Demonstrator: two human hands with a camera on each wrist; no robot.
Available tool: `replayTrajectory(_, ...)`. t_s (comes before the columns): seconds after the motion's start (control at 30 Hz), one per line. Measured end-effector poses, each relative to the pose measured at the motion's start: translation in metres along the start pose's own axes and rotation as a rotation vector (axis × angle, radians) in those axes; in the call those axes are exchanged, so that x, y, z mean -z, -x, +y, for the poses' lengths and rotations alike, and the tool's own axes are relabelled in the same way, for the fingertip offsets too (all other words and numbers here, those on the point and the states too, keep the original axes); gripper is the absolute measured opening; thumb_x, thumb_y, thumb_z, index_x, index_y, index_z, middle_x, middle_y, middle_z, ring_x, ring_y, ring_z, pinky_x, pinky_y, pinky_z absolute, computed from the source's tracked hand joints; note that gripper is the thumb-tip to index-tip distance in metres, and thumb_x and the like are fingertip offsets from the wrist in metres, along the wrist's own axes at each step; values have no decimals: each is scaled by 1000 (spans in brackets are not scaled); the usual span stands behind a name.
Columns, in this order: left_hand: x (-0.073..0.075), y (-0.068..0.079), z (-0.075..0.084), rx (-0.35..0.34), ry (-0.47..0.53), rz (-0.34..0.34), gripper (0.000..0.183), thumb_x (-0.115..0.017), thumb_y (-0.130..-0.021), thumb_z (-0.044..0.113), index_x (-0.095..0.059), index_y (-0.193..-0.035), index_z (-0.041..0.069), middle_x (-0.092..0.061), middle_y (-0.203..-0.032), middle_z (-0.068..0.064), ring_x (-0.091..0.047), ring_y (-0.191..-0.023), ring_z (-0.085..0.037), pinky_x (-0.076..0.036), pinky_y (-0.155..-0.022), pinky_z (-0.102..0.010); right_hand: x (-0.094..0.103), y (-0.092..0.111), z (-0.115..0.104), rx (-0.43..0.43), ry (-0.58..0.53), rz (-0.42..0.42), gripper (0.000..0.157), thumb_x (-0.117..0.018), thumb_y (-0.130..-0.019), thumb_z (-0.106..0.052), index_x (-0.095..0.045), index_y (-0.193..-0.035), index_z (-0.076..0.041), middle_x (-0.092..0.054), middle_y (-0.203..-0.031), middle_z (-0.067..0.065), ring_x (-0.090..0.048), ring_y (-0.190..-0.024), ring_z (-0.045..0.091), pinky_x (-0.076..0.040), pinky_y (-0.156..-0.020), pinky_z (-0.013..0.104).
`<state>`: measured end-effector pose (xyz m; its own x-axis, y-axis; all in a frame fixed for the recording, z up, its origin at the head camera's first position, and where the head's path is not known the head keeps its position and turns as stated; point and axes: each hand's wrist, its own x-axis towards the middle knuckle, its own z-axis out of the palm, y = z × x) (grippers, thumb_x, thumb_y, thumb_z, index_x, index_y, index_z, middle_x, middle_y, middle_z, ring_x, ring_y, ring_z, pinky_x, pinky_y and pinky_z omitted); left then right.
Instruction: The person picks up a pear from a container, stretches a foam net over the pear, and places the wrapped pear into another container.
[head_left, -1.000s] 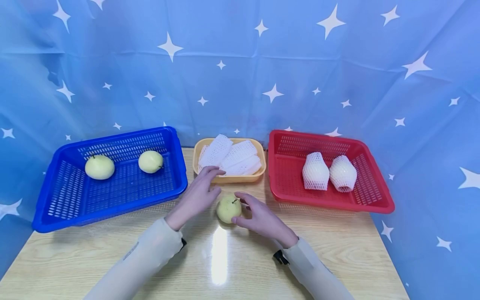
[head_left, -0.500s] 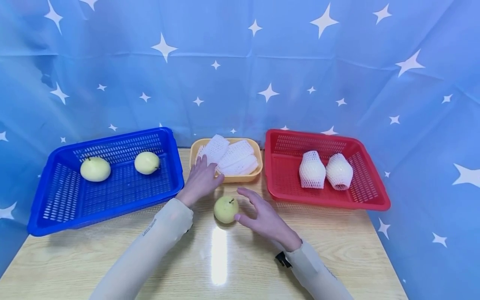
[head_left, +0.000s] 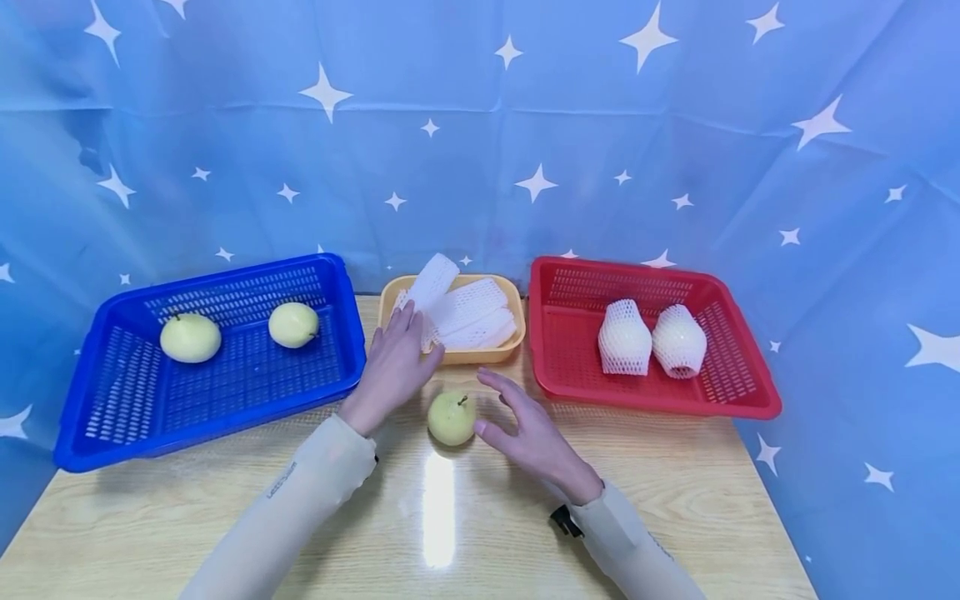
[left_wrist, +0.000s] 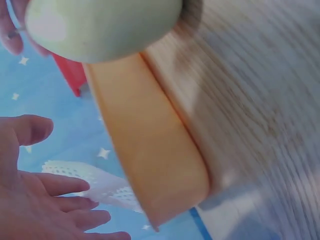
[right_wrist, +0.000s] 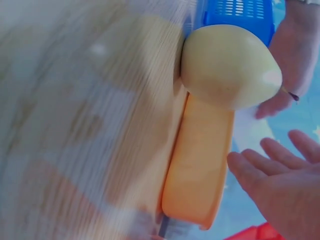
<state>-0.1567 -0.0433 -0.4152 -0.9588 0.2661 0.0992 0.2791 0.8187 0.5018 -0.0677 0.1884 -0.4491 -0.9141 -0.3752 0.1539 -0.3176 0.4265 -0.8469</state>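
A yellow-green pear (head_left: 452,418) with a short stem stands on the wooden table between the two hands. My left hand (head_left: 393,362) reaches over the near left rim of the small yellow basket (head_left: 480,357), its fingertips at a white foam net sleeve (head_left: 435,279) that sticks up past the far rim. In the left wrist view those fingers are extended and the thumb (left_wrist: 35,129) is spread apart. More foam net sleeves (head_left: 471,307) lie in the basket. Beside the pear, my right hand (head_left: 536,437) is held with thumb and fingers apart, thumb tip right at the pear's side.
A blue basket (head_left: 247,421) at the left holds two bare pears (head_left: 294,325). At the right, a red basket (head_left: 660,400) contains two pears in foam nets (head_left: 626,337). A blue curtain with stars (head_left: 480,150) hangs behind the table.
My left hand has moved from beside the pear to the foam nets. One net sleeve has shifted up and back. The right hand's fingers have come off the pear and spread wider.
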Motion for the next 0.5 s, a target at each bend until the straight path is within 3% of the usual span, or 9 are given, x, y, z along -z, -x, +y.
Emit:
replayTrajectory(0.23, 10, 27, 7, -127, 107, 67, 72, -62, -102, 32, -36, -155, -9, -19, -170, -20, -24, -154, -40, -24, -120, -64, -1, -1, -5, 59, -3, 37, 63, -67, -99, -27, -45, -156, -13, -44, -160, 4, -41, -147, 23, -39, -116, 50)
replayTrajectory(0.5, 17, 55, 3, -278, 188, 88, 71, -65, -102, 26, -33, -159, -2, -14, -173, -7, -27, -153, -32, -32, -120, -54, 3, -4, -24, 121, -162, 177, 50, -64, -100, -7, -52, -149, -8, -53, -153, 6, -49, -142, 24, -42, -115, 41)
